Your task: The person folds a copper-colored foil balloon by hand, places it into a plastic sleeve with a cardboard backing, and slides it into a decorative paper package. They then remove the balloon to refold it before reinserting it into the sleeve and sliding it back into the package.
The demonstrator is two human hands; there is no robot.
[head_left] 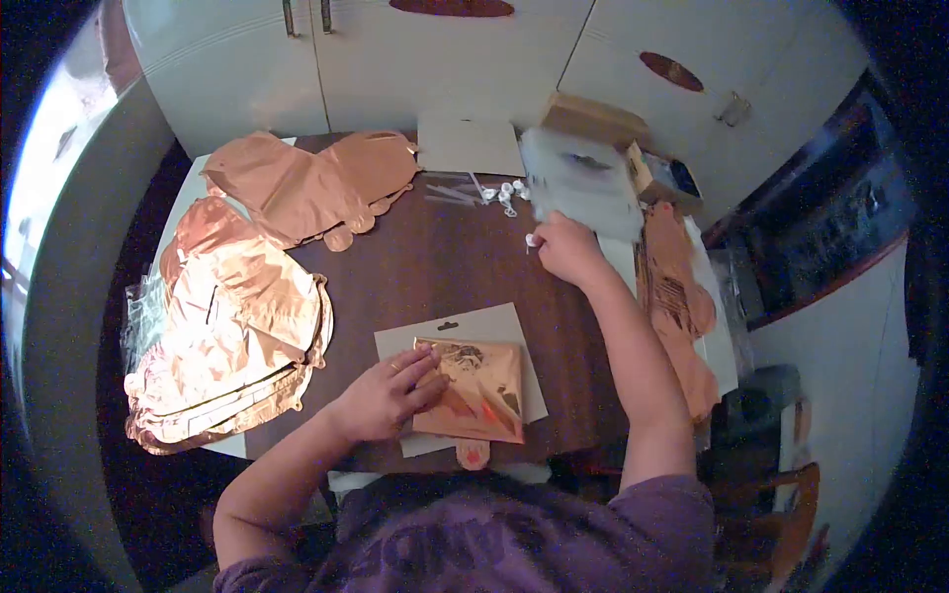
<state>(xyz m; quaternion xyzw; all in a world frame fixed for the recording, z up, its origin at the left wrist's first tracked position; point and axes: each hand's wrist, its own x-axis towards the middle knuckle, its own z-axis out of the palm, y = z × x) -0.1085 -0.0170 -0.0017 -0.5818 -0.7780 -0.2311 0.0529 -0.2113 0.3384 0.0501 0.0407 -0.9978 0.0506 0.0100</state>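
My left hand (390, 395) lies with its fingers stretched out over the left edge of a folded rose-gold foil balloon (482, 400). Beneath the balloon is a white card (509, 321) with a hang slot, and a rounded foil tab (473, 454) pokes out at the table's front edge. Farther off, my right hand (571, 249) is closed at the lower edge of a clear plastic bag (583, 183), which is smeared by motion. Right beside those fingertips is a small white piece (532, 240), like the several white curled pieces (506, 191) behind it.
Large flattened foil balloons (237, 306) spread over the left of the brown table (445, 267), with another (311, 183) behind. More foil (672, 306) lies along the right edge. At the back are clear strips (451, 194), a white card (470, 146) and open cardboard boxes (598, 119).
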